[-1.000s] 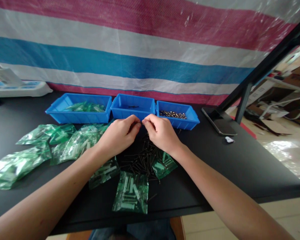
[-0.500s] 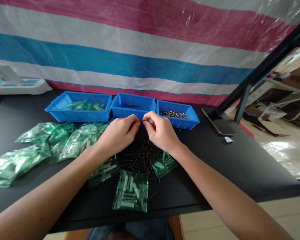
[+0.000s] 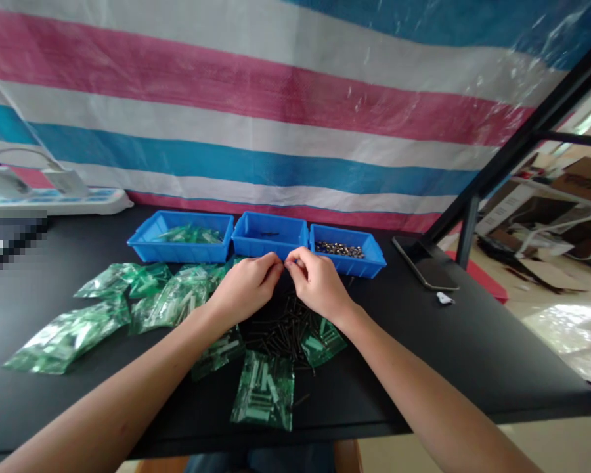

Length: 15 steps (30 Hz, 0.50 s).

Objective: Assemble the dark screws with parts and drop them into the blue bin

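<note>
My left hand (image 3: 246,284) and my right hand (image 3: 320,279) meet fingertip to fingertip in front of the blue bins. Both are closed in a pinch. Whatever lies between the fingertips is too small and covered to make out. Beneath and in front of the hands spreads a pile of dark screws (image 3: 280,332), partly hidden by the right hand. A green plastic bag (image 3: 263,391) with pale strips and rods lies at the near side of the pile. Another green bag (image 3: 320,343) rests at the pile's right, under my right wrist.
Behind the hands stand a left blue bin (image 3: 177,251) with green bags, a middle bin (image 3: 253,245) with a few dark pieces, and a right bin (image 3: 349,265) of shiny small metal parts. More green bags (image 3: 69,332) lie left. A phone (image 3: 423,263) lies right; a power strip (image 3: 98,200) sits back left.
The view has tilted up, so bins and bags appear lower. The hands stay pinched together; a dark bit that showed between the fingertips earlier is now barely visible.
</note>
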Each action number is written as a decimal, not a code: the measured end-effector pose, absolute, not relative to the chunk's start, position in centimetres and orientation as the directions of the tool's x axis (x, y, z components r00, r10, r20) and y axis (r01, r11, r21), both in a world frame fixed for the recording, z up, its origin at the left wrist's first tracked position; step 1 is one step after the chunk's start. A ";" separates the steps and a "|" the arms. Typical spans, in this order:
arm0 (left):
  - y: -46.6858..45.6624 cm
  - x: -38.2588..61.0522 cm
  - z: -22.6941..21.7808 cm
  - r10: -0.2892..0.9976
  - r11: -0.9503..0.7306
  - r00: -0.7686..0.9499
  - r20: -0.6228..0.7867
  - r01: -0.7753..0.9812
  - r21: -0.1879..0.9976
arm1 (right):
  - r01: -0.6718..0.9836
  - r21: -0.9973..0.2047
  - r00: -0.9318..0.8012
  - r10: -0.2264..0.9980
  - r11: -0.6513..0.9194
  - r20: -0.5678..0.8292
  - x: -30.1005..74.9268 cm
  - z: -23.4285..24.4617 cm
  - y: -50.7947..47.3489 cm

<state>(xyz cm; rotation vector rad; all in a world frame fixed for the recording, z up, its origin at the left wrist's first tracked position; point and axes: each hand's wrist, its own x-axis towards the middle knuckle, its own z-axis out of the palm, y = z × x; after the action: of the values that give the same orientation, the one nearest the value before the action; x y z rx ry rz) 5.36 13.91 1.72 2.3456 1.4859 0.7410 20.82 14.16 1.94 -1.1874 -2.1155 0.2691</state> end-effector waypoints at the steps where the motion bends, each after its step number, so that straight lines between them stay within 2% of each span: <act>1: 13.9 5.3 1.8 0.902 -0.429 0.331 0.278 0.756 0.494 | 0.686 -0.475 -0.331 0.817 0.552 0.471 20.9 2.0 14.2; 7: 13.9 5.5 1.6 0.911 -0.410 0.308 0.273 0.741 0.532 | 0.850 -0.377 -0.084 0.802 0.367 0.591 22.1 2.9 15.0; 12: 14.3 6.4 1.0 0.887 -0.461 0.417 0.196 0.785 0.413 | 0.911 -0.297 -0.063 0.810 0.285 0.583 22.5 2.8 15.3; 15: 14.5 6.6 1.1 0.886 -0.462 0.428 0.179 0.779 0.423 | 0.921 -0.287 -0.054 0.818 0.262 0.573 22.4 2.5 15.5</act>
<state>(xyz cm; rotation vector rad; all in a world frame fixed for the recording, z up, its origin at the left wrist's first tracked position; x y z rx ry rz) 6.62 14.53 1.05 2.4089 1.4437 0.5518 22.44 15.46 2.46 -1.5748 -1.8862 -0.2036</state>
